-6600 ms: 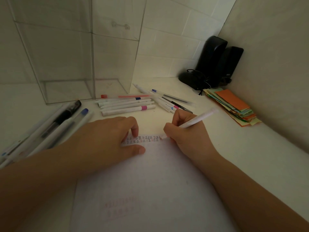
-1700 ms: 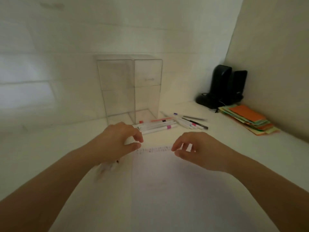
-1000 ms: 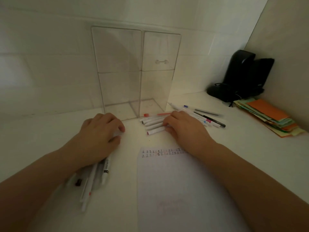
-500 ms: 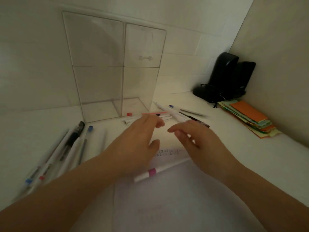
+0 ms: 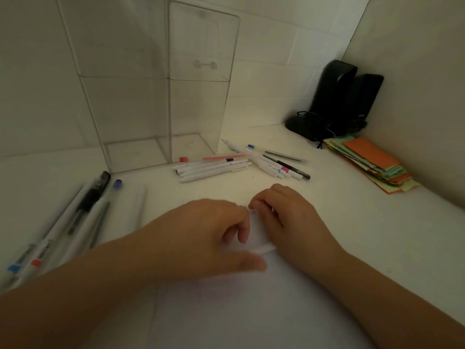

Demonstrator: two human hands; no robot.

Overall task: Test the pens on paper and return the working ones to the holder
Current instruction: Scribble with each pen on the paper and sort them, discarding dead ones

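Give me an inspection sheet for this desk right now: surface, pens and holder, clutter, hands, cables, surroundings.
Surface: white desk, sheet of paper in front.
Job's things: clear holder upright at the back, no pens seen inside; one pen group in front of it, another pen group at left.
Clutter: stack of coloured paper slips at right.
Hands: left hand and right hand close together over the paper's top edge, fingers curled around something white and blurred; cannot tell what.
Cables: dark cord by the black speakers.
Surroundings: tiled wall behind, plain wall at right.
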